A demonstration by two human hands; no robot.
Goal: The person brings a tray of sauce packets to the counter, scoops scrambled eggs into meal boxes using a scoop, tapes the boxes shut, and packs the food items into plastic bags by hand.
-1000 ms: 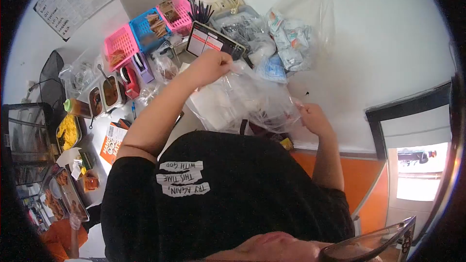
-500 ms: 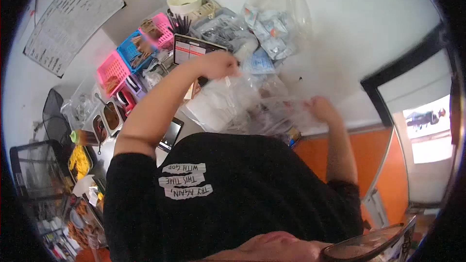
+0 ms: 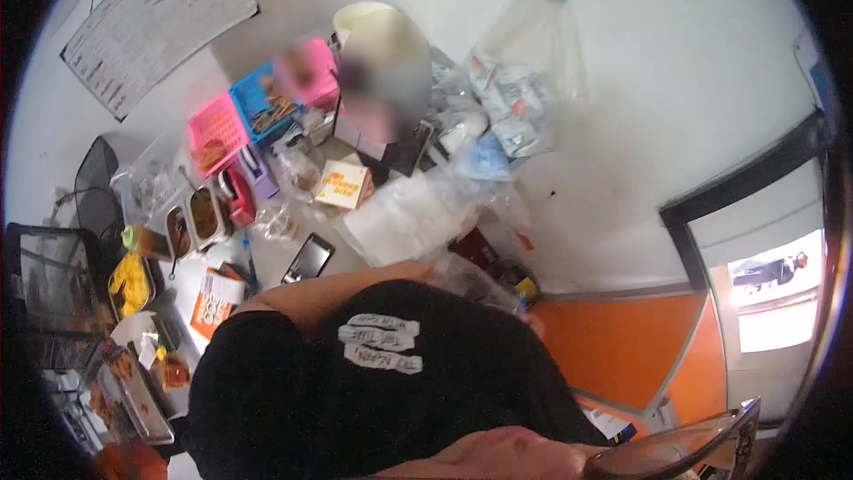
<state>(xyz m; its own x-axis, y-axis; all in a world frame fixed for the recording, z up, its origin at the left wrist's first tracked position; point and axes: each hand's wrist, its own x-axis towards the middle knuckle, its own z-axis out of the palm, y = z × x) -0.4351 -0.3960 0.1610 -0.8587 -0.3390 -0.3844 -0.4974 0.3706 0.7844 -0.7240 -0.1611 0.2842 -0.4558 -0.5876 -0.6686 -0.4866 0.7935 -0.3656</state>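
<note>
My left hand [image 3: 419,273] is low in front of my black shirt, closed at the edge of a clear plastic bag [image 3: 475,283]; its fingers are blurred. At the bag's other end, a sliver of my right hand [image 3: 535,324] shows beside the shirt, its fingers hidden. Just beyond the bag lies a stack of whitish plastic bags [image 3: 404,220]. A small white box with orange lettering [image 3: 344,184] sits to the left of this stack, and a phone [image 3: 308,259] lies nearer to my left forearm.
Pink [image 3: 218,131] and blue baskets [image 3: 264,102] stand along the wall, near a red tape dispenser [image 3: 236,196] and metal sauce containers [image 3: 206,213]. A bag of packets [image 3: 511,98] hangs on the wall. An orange panel [image 3: 613,347] is at the right.
Both hands have come down and inward toward my body with the clear bag. The left arm no longer covers the small white box. The view has shifted.
</note>
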